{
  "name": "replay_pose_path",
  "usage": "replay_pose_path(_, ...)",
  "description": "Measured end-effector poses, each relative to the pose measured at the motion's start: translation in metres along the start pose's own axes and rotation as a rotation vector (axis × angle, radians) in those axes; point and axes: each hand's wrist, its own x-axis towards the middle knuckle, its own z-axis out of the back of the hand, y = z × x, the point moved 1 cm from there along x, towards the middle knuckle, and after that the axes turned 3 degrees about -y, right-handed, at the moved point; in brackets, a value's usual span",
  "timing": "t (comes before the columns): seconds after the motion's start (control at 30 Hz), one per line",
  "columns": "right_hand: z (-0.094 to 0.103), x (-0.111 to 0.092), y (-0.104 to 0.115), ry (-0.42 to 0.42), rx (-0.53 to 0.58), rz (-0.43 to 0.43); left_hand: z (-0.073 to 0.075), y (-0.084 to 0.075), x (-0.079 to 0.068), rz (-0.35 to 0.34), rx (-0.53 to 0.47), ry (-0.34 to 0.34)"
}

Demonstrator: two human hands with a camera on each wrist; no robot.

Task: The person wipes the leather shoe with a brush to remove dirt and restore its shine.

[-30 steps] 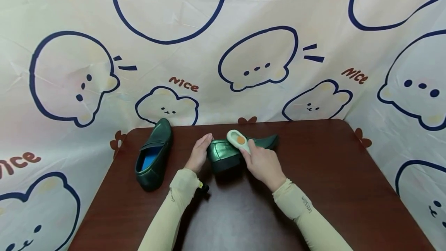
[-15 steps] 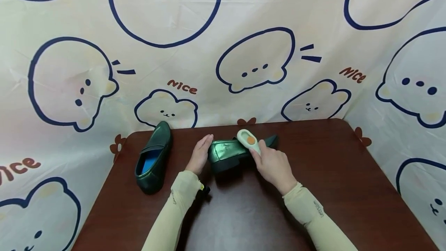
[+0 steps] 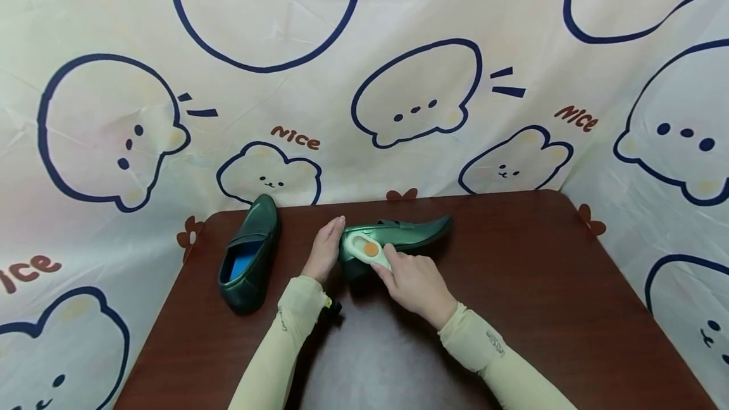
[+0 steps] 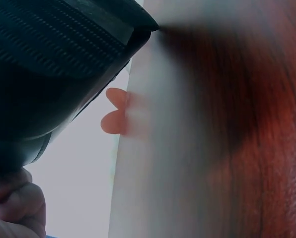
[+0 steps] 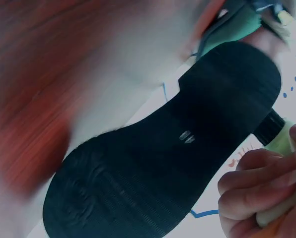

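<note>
Pale fabric (image 3: 319,100) wraps the scene, all navy-outlined cartoon heads and rusty-red "Nice" lettering (image 3: 576,118), and in front of it stretches the dark reddish-brown worktop (image 3: 569,296). Two hands at work, right at its middle! Left hand (image 3: 324,250) first: its grip is on the heel end of a glossy green shoe (image 3: 418,233), fingers curled against it in the left wrist view. That shoe lies across the person's front, toe pointing right, tilted so the black sole (image 5: 187,139) faces the right wrist camera.

Now the right hand (image 3: 418,283): its grip is firmly around a pale green brush (image 3: 367,250), fingers bent about the handle, an orange spot showing on its back. And where's the brush? Right over the side of the shoe's heel end, close by the left hand, its dark bristles (image 5: 268,128) at the sole's edge; whether they touch, I cannot tell.

Off to the left, well apart from the brush, sits the matching shoe (image 3: 257,233), upright, toe towards the fabric, blue insole (image 3: 242,263) on show.
</note>
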Motion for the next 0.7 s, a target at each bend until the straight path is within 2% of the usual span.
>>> replay_pose_path(0.13,-0.002,-0.003,-0.013,0.003,-0.015,-0.028,0.001,0.003,0.000,0.028,0.006,0.000)
replay_pose_path(0.37,0.004,-0.013,-0.042,0.045,-0.027,-0.142,0.000,0.012,0.001,0.068,-0.011,0.008)
replay_pose_path(0.7,0.022,-0.026,-0.083,0.007,0.000,-0.312,0.005,0.010,0.002,0.064,-0.010,0.023)
